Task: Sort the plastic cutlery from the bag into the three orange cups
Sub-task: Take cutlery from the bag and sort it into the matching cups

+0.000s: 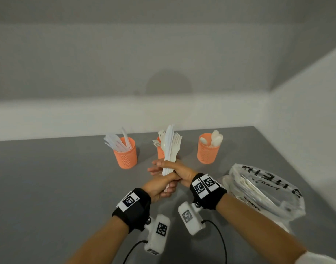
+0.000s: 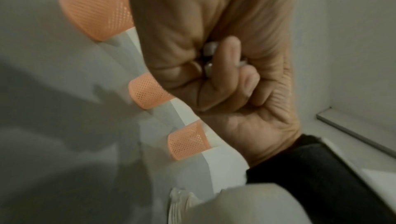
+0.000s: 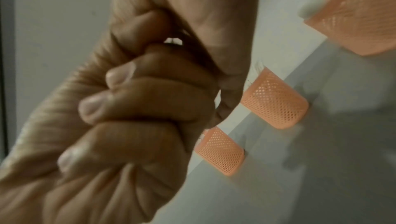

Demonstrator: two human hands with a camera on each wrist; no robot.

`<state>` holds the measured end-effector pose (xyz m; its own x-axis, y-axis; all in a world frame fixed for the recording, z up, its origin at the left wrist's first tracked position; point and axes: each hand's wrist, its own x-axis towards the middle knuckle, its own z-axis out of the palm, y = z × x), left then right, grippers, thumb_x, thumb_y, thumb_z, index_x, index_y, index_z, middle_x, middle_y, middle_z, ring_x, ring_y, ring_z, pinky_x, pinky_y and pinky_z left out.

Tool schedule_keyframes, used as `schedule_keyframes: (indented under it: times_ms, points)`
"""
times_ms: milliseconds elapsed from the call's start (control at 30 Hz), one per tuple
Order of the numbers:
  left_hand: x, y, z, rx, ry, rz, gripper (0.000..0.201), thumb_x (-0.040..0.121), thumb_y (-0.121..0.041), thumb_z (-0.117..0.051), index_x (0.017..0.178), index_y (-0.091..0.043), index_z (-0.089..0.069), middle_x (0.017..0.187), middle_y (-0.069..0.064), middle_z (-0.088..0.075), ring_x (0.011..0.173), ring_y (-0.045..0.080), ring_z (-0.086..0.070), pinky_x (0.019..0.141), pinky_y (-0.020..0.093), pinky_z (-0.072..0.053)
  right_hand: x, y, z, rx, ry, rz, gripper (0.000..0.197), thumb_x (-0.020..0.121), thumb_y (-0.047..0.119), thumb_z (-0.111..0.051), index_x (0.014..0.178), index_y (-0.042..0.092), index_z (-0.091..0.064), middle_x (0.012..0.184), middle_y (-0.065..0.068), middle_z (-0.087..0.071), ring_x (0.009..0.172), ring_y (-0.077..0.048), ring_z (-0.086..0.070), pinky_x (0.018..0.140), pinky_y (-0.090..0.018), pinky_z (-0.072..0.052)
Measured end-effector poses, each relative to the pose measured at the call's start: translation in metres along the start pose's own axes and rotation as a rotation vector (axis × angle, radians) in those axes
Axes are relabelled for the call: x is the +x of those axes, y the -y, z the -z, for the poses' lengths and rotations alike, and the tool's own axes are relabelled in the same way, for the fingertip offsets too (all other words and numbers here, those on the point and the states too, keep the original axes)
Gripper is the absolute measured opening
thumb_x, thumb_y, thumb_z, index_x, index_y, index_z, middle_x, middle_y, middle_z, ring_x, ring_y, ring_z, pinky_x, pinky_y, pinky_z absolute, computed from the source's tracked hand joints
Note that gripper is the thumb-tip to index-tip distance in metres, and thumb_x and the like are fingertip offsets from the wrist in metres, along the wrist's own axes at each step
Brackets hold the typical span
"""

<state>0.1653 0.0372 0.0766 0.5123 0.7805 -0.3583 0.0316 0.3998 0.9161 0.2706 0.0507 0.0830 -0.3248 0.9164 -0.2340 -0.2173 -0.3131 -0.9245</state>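
Both hands meeting above desk (image 1: 49, 187) middle: left hand (image 1: 159, 187) gripping lower handles of cutlery bundle (image 1: 170, 149), right hand (image 1: 179, 173) wrapping it higher. Wrist views showing only curled fingers (image 3: 120, 105), handle ends peeking. Head view showing bundle hiding middle cup (image 1: 160, 151); knife cup (image 1: 125, 155), spoon cup (image 1: 208, 149) flanking near far edge; bag (image 1: 264, 189) lying by right edge.

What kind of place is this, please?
Probably a bare indoor workstation set up for recording: a plain grey table against blank white walls, with only three orange cups and a plastic bag.
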Motion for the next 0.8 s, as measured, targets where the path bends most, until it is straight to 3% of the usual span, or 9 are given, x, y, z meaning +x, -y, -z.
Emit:
schedule_keyframes:
  times_ms: [67,133,233,300,433,567,667,800]
  points:
    - [-0.001,0.003,0.000,0.020,0.010,0.013,0.007,0.093,-0.010,-0.047,0.086,-0.012,-0.048,0.048,-0.003,-0.041,0.034,0.004,-0.036,0.029,0.012,-0.022,-0.001,-0.003,-0.001,0.006,0.008,-0.051,0.019,0.077,0.021,-0.062,0.094,0.012,-0.062,0.081,-0.005,-0.073,0.082,-0.014,-0.070,0.076,-0.022,-0.054]
    - [-0.002,0.006,0.002,0.155,0.024,0.046,0.011,0.092,-0.015,-0.050,0.081,-0.013,-0.050,0.056,-0.001,-0.049,0.039,0.005,-0.045,0.034,0.013,-0.031,0.000,-0.008,-0.002,-0.021,-0.074,-0.057,0.006,0.086,0.011,-0.057,0.091,0.014,-0.060,0.067,-0.005,-0.069,0.071,-0.013,-0.070,0.067,-0.021,-0.054]
    - [-0.004,0.010,0.014,0.396,0.091,0.132,0.010,0.092,-0.022,-0.055,0.082,-0.017,-0.054,0.073,-0.001,-0.058,0.057,0.008,-0.057,0.051,0.017,-0.046,0.005,-0.016,-0.001,0.073,-0.269,0.001,0.016,0.089,-0.001,-0.048,0.084,0.014,-0.055,0.046,-0.001,-0.052,0.050,-0.014,-0.064,0.053,-0.023,-0.053]
    - [-0.006,0.010,0.025,0.481,0.116,0.159,0.011,0.091,-0.026,-0.057,0.083,-0.018,-0.056,0.079,-0.002,-0.060,0.064,0.008,-0.058,0.054,0.016,-0.048,0.008,-0.019,0.003,0.116,-0.363,0.033,0.015,0.089,0.000,-0.050,0.082,0.013,-0.054,0.042,0.001,-0.045,0.038,-0.011,-0.051,0.044,-0.020,-0.047]
    - [-0.007,-0.006,0.042,0.197,-0.074,0.058,0.016,0.091,-0.026,-0.055,0.097,-0.011,-0.060,0.095,0.004,-0.062,0.077,0.013,-0.061,0.055,0.018,-0.051,0.008,-0.027,0.006,0.027,-0.355,0.055,0.010,0.087,0.005,-0.059,0.085,0.014,-0.059,0.043,0.004,-0.050,0.034,-0.008,-0.042,0.038,-0.018,-0.038]
    - [0.001,-0.018,0.048,0.163,-0.308,-0.103,0.014,0.090,-0.025,-0.057,0.096,-0.012,-0.060,0.086,-0.002,-0.065,0.073,0.011,-0.057,0.064,0.021,-0.045,0.005,-0.031,-0.002,-0.124,-0.309,0.034,0.006,0.084,0.009,-0.066,0.081,0.014,-0.063,0.052,0.002,-0.060,0.038,-0.005,-0.051,0.041,-0.019,-0.044]
    - [0.006,-0.017,0.047,0.219,-0.348,-0.140,0.027,0.087,-0.028,-0.062,0.101,-0.005,-0.062,0.080,0.000,-0.065,0.062,0.011,-0.054,0.060,0.022,-0.042,0.006,-0.032,-0.005,-0.163,-0.290,0.034,0.008,0.082,0.010,-0.069,0.085,0.014,-0.063,0.062,-0.003,-0.063,0.040,-0.005,-0.054,0.043,-0.018,-0.046]
    - [0.012,-0.015,0.042,0.275,-0.353,-0.154,0.014,0.087,-0.021,-0.063,0.085,-0.007,-0.062,0.058,-0.005,-0.060,0.044,0.004,-0.049,0.048,0.017,-0.041,0.002,-0.033,-0.004,-0.214,-0.230,0.047,0.010,0.082,0.009,-0.069,0.086,0.013,-0.061,0.070,-0.007,-0.064,0.044,-0.005,-0.060,0.043,-0.018,-0.048]
